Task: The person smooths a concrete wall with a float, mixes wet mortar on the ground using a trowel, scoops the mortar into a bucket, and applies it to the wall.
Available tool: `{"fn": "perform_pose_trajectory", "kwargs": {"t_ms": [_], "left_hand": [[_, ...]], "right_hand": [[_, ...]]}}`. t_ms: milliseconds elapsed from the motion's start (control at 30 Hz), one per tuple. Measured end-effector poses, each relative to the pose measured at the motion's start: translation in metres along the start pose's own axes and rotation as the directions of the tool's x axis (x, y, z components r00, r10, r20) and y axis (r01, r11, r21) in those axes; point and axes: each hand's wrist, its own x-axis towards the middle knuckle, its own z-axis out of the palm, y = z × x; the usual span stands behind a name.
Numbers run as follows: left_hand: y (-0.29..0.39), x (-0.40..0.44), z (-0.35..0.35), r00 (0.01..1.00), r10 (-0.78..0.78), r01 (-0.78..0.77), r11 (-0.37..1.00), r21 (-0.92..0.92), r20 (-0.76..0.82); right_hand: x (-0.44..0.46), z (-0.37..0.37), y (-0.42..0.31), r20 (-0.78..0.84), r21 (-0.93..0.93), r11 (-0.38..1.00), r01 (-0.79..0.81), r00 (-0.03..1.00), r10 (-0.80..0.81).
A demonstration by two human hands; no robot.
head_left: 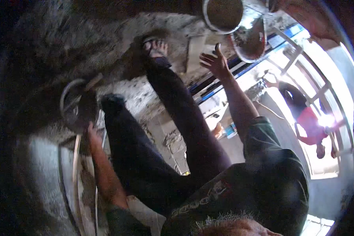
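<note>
At the left of the head view, my left hand (93, 134) is at the edge of a dark, round container (71, 108) with a pale rim, its fingers seemingly closed on that edge. Blur and shadow hide part of the grip. A short, light-brown, stick-like piece (93, 82) shows at the container's far side. My right hand (216, 63) is raised, fingers spread and thumb apart, with nothing in it. Close to it are a round bucket (223, 15) with grey-brown contents and a shallow pan (248, 43) holding dark material.
Rough, grey ground (124, 35) surrounds my feet. A flat board (195, 53) lies near one foot, and a blue-edged strip (212, 92) runs past my right forearm. Long poles (76, 169) stand at the left. Another person in red (310, 124) is near bright window frames.
</note>
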Motion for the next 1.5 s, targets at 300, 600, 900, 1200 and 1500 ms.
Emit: {"fn": "perform_pose_trajectory", "kwargs": {"t_ms": [300, 600, 900, 1200, 1500], "left_hand": [[0.008, 0.036, -0.062, 0.91, 0.414, -0.393, 0.836, 0.383, 0.03], [-0.023, -0.051, -0.073, 0.972, 0.229, -0.2, 0.92, -0.336, 0.048], [-0.051, -0.085, -0.087, 0.971, 0.174, -0.24, 0.746, -0.621, -0.166], [-0.041, -0.094, -0.13, 0.947, 0.109, -0.299, 0.644, -0.704, -0.303], [-0.016, -0.048, -0.121, 0.968, 0.193, -0.241, 0.535, -0.81, -0.16]], "right_hand": [[0.142, 0.002, -0.053, 0.371, -0.928, -0.251, 0.274, 0.706, -0.603], [0.087, -0.05, -0.102, 0.285, -0.804, 0.066, 0.591, 0.481, -0.829], [-0.066, 0.265, -0.153, 0.776, -0.595, -0.245, 0.765, 0.467, -0.425], [0.042, 0.408, -0.16, 0.935, -0.314, -0.554, 0.771, 0.151, -0.32], [0.017, 0.134, -0.163, 0.378, -0.405, 0.516, 0.755, 0.652, -0.657]]}}
